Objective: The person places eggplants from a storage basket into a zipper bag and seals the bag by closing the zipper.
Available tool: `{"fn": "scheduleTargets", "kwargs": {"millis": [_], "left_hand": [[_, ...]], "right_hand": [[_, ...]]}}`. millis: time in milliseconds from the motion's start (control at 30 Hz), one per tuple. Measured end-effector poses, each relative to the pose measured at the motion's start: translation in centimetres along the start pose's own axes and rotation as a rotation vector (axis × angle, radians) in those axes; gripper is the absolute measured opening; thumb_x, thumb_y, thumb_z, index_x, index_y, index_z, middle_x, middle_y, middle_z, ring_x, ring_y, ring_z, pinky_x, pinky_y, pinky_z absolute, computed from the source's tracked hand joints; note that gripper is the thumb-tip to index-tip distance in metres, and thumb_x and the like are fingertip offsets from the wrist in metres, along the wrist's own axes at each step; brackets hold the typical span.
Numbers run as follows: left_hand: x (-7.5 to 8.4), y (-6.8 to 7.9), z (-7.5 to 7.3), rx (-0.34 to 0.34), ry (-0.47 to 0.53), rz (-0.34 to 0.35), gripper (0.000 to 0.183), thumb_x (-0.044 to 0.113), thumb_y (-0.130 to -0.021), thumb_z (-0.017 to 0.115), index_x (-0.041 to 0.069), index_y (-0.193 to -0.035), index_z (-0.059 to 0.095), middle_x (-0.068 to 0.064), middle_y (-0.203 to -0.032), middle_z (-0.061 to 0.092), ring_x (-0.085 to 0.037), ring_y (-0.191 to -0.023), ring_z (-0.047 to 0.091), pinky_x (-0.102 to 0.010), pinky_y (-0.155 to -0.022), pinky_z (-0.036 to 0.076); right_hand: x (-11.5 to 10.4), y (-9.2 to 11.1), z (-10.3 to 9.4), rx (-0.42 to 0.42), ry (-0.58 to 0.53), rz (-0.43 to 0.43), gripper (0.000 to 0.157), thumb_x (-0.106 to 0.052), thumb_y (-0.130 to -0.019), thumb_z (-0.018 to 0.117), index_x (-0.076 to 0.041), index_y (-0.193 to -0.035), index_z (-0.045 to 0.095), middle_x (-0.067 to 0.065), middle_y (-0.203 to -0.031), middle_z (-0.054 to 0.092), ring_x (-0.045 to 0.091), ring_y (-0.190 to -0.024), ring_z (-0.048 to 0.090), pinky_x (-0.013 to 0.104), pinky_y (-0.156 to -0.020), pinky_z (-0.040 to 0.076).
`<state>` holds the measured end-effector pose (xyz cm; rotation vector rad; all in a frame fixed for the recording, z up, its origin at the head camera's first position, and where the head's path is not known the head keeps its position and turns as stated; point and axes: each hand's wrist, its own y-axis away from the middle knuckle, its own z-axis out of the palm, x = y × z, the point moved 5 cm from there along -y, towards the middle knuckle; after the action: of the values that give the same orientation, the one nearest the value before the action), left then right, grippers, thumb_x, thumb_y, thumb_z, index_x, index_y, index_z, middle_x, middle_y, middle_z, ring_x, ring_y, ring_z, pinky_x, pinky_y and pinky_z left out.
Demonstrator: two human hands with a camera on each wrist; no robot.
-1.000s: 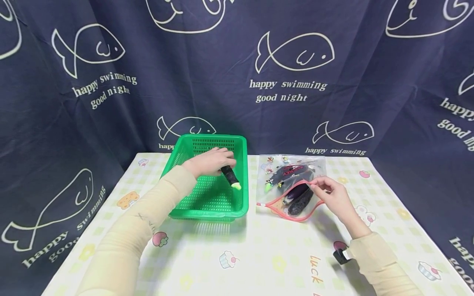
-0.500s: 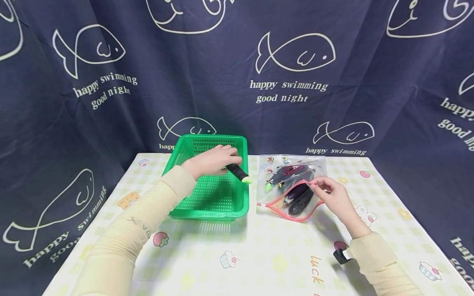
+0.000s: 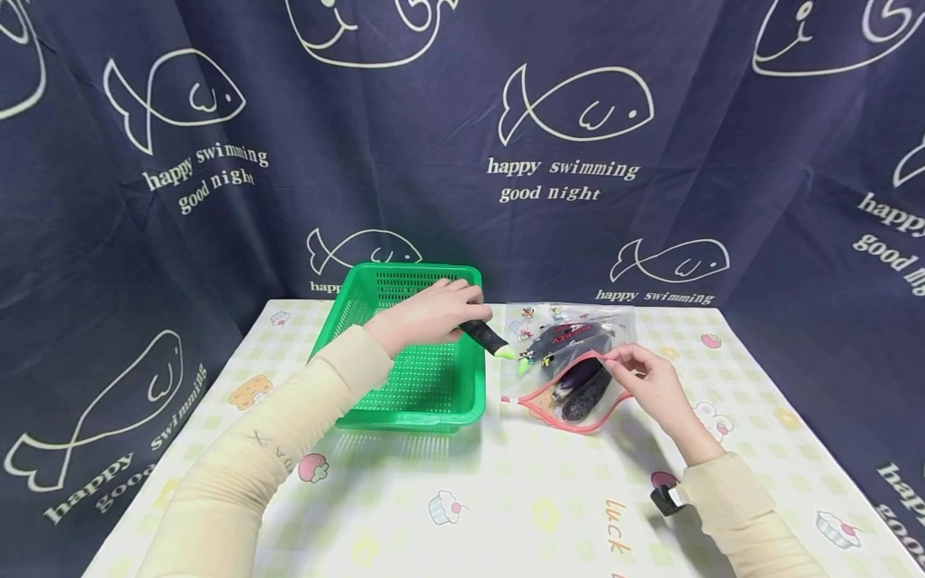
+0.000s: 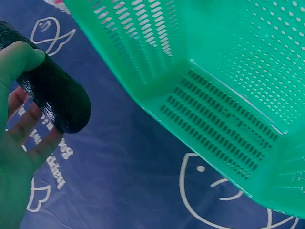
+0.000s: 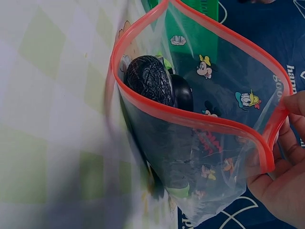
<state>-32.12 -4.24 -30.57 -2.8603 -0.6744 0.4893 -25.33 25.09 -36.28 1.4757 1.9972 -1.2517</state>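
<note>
My left hand (image 3: 433, 311) grips a dark eggplant (image 3: 486, 337) above the right rim of the green basket (image 3: 412, 419). Its pale green end points toward the bag. In the left wrist view the thumb lies over the eggplant (image 4: 59, 98), with fingers on the far side. My right hand (image 3: 646, 377) pinches the red zip edge of a clear zip bag (image 3: 516, 325), whose mouth gapes. Several eggplants lie inside the bag, one of them a wrinkled eggplant (image 5: 150, 81) near the opening.
The basket's perforated floor (image 4: 219, 124) shows in the left wrist view. A checked tablecloth (image 3: 390, 514) covers the table, and a dark blue fish-print curtain (image 3: 433, 185) hangs behind. A black strap (image 3: 665, 499) is at the right sleeve.
My left hand has moved right with the eggplant, from over the basket's inside to its right rim, toward the bag. The right hand and the bag have stayed in place.
</note>
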Motion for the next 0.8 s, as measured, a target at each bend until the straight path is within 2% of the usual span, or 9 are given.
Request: {"fn": "scheduleTargets", "kwargs": {"millis": [233, 433, 633, 800], "left_hand": [[1.2, -0.4, -0.7, 0.019, -0.076, 0.001, 0.026, 0.011, -0.081, 0.065, 0.022, -0.103, 0.056, 0.002, -0.101, 0.054, -0.021, -0.088, 0.049, -0.033, -0.071, 0.039], [2.3, -0.7, -1.3, 0.024, -0.087, -0.028, 0.029, 0.012, -0.081, 0.064, 0.023, -0.106, 0.056, 0.001, -0.101, 0.053, -0.021, -0.088, 0.048, -0.033, -0.071, 0.037], [3.8, -1.1, -1.5, 0.070, -0.141, -0.033, 0.027, 0.012, -0.081, 0.060, 0.024, -0.106, 0.057, 0.002, -0.098, 0.053, -0.020, -0.087, 0.049, -0.032, -0.069, 0.037], [5.1, -1.3, -1.5, 0.105, -0.191, -0.047, 0.028, 0.015, -0.082, 0.062, 0.024, -0.108, 0.058, 0.001, -0.099, 0.054, -0.021, -0.086, 0.047, -0.033, -0.070, 0.036]], "right_hand": [[0.0, -0.2, 0.0, -0.006, -0.003, 0.002, 0.009, -0.001, -0.086, 0.064, 0.004, -0.094, 0.065, 0.012, -0.080, 0.063, 0.003, -0.070, 0.057, 0.016, -0.061, 0.044], [0.1, -0.3, 0.1, -0.008, -0.017, 0.007, 0.010, -0.002, -0.086, 0.064, 0.004, -0.095, 0.064, 0.008, -0.079, 0.062, 0.003, -0.070, 0.056, 0.015, -0.061, 0.044], [0.1, -0.3, 0.1, -0.004, -0.019, 0.002, 0.010, -0.001, -0.086, 0.064, 0.004, -0.094, 0.064, 0.008, -0.079, 0.062, 0.002, -0.070, 0.056, 0.014, -0.061, 0.044], [0.3, -0.2, 0.2, -0.001, -0.016, 0.012, 0.009, -0.002, -0.086, 0.064, 0.003, -0.094, 0.064, 0.007, -0.078, 0.062, 0.003, -0.070, 0.056, 0.015, -0.061, 0.044]]}}
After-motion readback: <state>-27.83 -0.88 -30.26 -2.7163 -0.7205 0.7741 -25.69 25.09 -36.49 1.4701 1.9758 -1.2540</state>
